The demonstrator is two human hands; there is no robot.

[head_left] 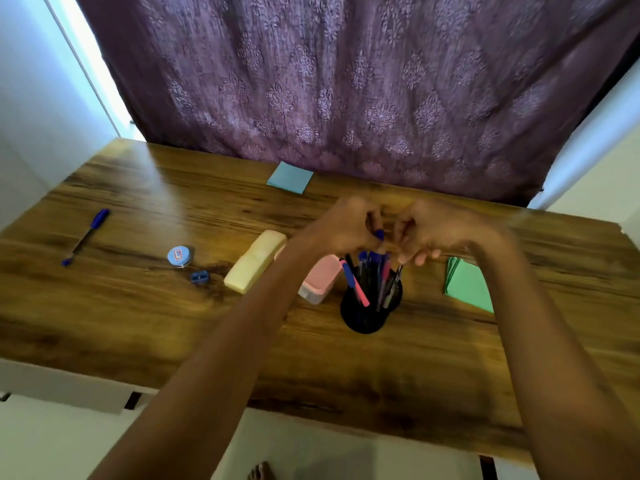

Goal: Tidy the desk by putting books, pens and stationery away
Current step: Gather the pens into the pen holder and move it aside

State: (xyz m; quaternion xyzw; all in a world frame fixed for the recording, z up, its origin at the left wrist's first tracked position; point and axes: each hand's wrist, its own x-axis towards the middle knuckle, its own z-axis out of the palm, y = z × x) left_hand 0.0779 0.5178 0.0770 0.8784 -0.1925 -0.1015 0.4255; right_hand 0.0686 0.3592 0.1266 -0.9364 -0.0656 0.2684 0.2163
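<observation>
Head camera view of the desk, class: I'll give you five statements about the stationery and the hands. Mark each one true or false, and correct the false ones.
1. A blue pen lies alone on the desk's left part. True.
2. The black pen holder is empty. False: it holds several pens.
3. Both hands, left hand and right hand, are above the holder. True.
4. The green paper stack sits left of the holder. False: it is on the right.
5. The blue sharpener is inside the pink box. False: it lies on the desk near a small round tin.

Wooden desk (138, 323), pen holder (369, 306), loose pen (86, 235)
</observation>
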